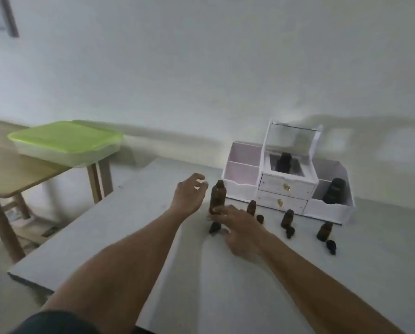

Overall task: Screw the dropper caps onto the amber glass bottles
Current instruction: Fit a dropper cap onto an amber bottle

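Here both hands reach over the white desk [129, 237] towards the centre of the frame. The left hand [189, 194] hovers just left of the tall bottle [218, 197], its fingers loosely curved and apart, holding nothing. A clear gap shows between it and the glass. The right hand [240, 229] lies lower and to the right with its fingers spread. One fingertip overlaps the bottle's lower part, though the blur hides whether it truly touches. A black cap [214, 227] lies on the desk at the bottle's foot, just beside the lower fingers of that hand.

The tall bottle stands upright and uncapped. To its right, three smaller bottles [287, 218] stand open in a loose row running towards the lower right, each with a loose cap near it [290, 232].

Behind them, right of centre, sits a white organiser [285, 188] with two drawers. Two dark bottles stand in it, one in the middle compartment [284, 161] and one in the right [335, 191]. At the left edge a green-lidded box [64, 141] rests on a wooden table [9, 174].
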Motion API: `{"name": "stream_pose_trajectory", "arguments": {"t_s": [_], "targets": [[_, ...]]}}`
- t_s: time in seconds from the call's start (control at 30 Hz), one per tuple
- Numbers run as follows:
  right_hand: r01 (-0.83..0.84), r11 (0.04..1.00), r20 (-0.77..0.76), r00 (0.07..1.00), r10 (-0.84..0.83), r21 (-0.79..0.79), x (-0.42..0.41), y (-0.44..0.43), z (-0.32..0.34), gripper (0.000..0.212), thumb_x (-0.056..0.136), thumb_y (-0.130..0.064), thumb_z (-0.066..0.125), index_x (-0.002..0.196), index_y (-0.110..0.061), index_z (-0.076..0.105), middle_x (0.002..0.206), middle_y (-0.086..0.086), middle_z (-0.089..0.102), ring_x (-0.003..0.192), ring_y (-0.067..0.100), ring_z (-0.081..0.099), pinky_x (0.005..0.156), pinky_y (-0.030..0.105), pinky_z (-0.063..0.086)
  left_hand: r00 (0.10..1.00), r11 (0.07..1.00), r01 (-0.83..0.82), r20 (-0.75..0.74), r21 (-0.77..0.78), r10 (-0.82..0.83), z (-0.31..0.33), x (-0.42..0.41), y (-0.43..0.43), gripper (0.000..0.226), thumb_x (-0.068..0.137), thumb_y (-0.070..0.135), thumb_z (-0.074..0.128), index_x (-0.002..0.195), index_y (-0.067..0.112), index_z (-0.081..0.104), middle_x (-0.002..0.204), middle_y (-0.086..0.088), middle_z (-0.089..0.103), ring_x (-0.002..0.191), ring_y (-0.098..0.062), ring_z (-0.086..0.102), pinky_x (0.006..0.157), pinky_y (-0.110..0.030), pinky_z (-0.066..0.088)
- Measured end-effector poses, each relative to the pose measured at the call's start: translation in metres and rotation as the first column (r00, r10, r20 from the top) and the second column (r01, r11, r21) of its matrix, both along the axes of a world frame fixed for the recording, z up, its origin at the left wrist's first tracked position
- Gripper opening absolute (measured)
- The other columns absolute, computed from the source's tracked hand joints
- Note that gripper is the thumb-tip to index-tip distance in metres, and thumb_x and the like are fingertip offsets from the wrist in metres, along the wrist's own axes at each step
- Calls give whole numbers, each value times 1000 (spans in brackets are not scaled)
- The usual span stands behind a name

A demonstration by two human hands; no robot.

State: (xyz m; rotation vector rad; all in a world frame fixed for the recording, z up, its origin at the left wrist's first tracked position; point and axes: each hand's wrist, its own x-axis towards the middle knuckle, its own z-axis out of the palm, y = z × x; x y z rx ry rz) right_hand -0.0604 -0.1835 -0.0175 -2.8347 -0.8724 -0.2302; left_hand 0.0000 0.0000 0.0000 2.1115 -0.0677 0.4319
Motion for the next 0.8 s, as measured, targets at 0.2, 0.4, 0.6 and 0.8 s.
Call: {"name": "stream_pose_trajectory", "arguments": {"t_s": [0.2,0.4,0.6,0.8], "targets": [[-152,988,72,986,149,29,1,2,-10,26,100,-27,55,124,-31,65,141,-7,55,125,13,51,109,35,42,996,954,24,-72,-298,-47,-10,0,-21,29,95,33,57,122,26,62,116,2,65,100,-12,58,89,-24,41],[-41,730,204,970,-136,682,19,-12,13,15,94,-19,67,109,-20,69,102,-11,68,93,-1,62,80,16,52,989,844,72,-70,-532,-128,-30,12,-29,44,65,31,64,108,28,70,106,-1,71,104,-19,66,99,-47,50],[16,168,30,963,-269,986,47,-20,58,11,92,-19,70,103,-21,69,96,-6,73,91,13,71,79,25,60,980,829,170,7,-533,-197,-45,13,-41,44,65,22,69,108,29,69,102,3,72,95,-14,68,76,-22,53],[-11,-5,10,985,-175,1000,63,-10,63,9,91,-17,72,98,-23,71,89,-6,76,89,24,73,78,34,63,976,893,211,44,-397,-211,-51,18,-37,46,63,29,75,109,31,69,95,9,73,89,-5,67,72,-12,48]]}}
